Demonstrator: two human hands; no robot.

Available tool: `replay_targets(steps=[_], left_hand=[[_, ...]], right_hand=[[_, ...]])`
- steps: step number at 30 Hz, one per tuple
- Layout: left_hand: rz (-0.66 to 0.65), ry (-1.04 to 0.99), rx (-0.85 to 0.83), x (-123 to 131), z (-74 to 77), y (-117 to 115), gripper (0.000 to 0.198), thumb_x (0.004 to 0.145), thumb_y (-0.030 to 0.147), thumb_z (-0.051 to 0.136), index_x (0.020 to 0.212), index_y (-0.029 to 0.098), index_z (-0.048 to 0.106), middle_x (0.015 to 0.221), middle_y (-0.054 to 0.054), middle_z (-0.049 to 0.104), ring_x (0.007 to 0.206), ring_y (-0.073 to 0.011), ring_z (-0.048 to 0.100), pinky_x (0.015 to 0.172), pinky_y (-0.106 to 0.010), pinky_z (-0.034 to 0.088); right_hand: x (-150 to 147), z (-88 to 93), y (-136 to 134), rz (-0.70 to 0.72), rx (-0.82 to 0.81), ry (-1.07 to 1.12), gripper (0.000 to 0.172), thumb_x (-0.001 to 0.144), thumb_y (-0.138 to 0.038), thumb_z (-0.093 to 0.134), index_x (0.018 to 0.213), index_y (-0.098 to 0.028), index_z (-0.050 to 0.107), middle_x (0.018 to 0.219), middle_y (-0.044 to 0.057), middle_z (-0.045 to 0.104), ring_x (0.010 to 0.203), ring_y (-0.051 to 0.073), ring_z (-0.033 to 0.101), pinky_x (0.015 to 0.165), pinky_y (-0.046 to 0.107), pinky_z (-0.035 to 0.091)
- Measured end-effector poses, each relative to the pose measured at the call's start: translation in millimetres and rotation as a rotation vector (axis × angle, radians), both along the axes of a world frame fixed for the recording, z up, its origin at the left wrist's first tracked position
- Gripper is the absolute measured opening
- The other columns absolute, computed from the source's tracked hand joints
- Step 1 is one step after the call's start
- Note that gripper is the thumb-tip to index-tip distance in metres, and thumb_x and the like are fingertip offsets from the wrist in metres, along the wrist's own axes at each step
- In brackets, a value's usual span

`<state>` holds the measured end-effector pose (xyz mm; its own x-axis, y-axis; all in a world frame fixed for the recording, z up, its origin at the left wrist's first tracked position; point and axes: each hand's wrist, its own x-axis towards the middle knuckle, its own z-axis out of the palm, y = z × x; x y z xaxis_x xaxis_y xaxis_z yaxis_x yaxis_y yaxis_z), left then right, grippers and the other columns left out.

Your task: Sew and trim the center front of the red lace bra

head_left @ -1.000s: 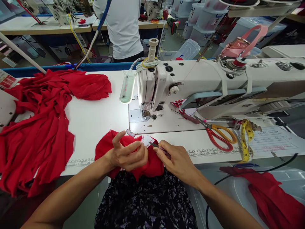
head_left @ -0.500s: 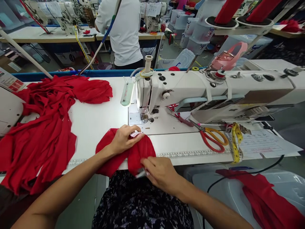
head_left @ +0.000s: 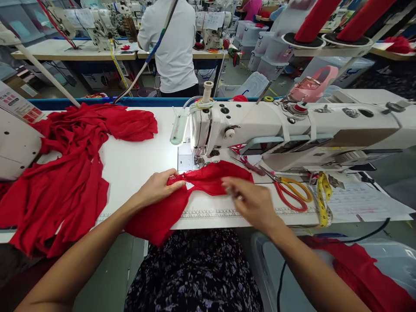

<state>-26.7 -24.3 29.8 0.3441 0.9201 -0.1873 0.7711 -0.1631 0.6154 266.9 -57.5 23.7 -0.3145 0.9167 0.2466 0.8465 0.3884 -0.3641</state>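
Note:
My left hand [head_left: 159,187] is closed on the edge of a red fabric piece [head_left: 211,177], thumb on top, beside a small white label [head_left: 189,185]. The fabric is spread over the table in front of the sewing machine [head_left: 203,160], and one part hangs over the front edge. My right hand [head_left: 251,200], smeared by motion, is at the right end of the fabric with its fingers curled. A small metallic tool [head_left: 238,196] shows in that hand, too blurred to name. Whether those fingers also grip the cloth, I cannot tell.
Scissors with red and orange handles [head_left: 292,193] and a yellow tape measure [head_left: 323,199] lie to the right. A heap of red fabric [head_left: 71,173] covers the table's left side. Below right stands a plastic bin [head_left: 273,260]. A person in white [head_left: 175,47] is beyond the table.
The red fabric has been swung up from the table's front edge and laid out rightward below the needle area. My right hand has moved up and right; my left hand stays on the cloth.

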Motion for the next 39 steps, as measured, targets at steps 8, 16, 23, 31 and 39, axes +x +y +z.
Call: replay_targets(steps=[8,16,23,31,39], left_hand=[[-0.061,0.453,0.435,-3.3,10.9,35.4,0.023,0.081,0.032,0.073,0.098,0.019,0.064,0.084,-0.007,0.069,0.075,-0.0264,0.065,0.065,-0.033,0.046],[-0.279,0.038,0.823,23.2,-30.3,-25.9,0.021,0.1,0.025,0.05,0.11,0.013,0.064,0.11,-0.01,0.071,0.107,-0.0223,0.064,0.111,-0.05,0.043],[-0.292,0.074,0.743,17.0,-45.4,-20.5,0.026,0.101,0.022,0.045,0.119,0.014,0.063,0.114,-0.01,0.071,0.11,-0.022,0.065,0.116,-0.06,0.035],[-0.275,0.142,0.802,19.2,-48.9,-22.6,0.028,0.099,0.023,0.049,0.122,0.018,0.064,0.119,-0.008,0.069,0.116,-0.0254,0.061,0.121,-0.065,0.021],[-0.287,0.182,0.824,19.6,-49.5,-21.8,0.028,0.099,0.023,0.049,0.123,0.018,0.064,0.114,-0.006,0.071,0.108,-0.0237,0.064,0.121,-0.071,0.008]], right_hand=[[-32.7,-17.7,-9.7,0.197,-0.226,-0.33,0.052,0.084,-0.018,0.059,0.136,-0.019,0.057,0.1,0.009,0.077,0.083,0.023,0.071,0.057,0.027,0.037],[-56.7,-8.2,10.7,0.086,-0.222,-0.042,0.025,0.089,-0.015,0.053,0.107,-0.024,0.068,0.098,0.003,0.076,0.084,0.018,0.068,0.062,0.026,0.032],[-77.2,-15.8,36.7,-0.02,-0.384,0.024,0.009,0.089,-0.03,0.057,0.09,-0.022,0.062,0.071,-0.001,0.066,0.065,0.016,0.056,0.058,0.027,0.025],[-77.1,-15.3,49.3,0.017,-0.449,0.215,0.017,0.081,-0.027,0.054,0.065,-0.022,0.05,0.058,-0.004,0.05,0.057,0.012,0.042,0.055,0.026,0.025],[-78.0,-18.4,49.4,0.019,-0.462,0.256,0.015,0.078,-0.028,0.053,0.065,-0.021,0.05,0.058,-0.004,0.049,0.058,0.012,0.041,0.055,0.027,0.025]])
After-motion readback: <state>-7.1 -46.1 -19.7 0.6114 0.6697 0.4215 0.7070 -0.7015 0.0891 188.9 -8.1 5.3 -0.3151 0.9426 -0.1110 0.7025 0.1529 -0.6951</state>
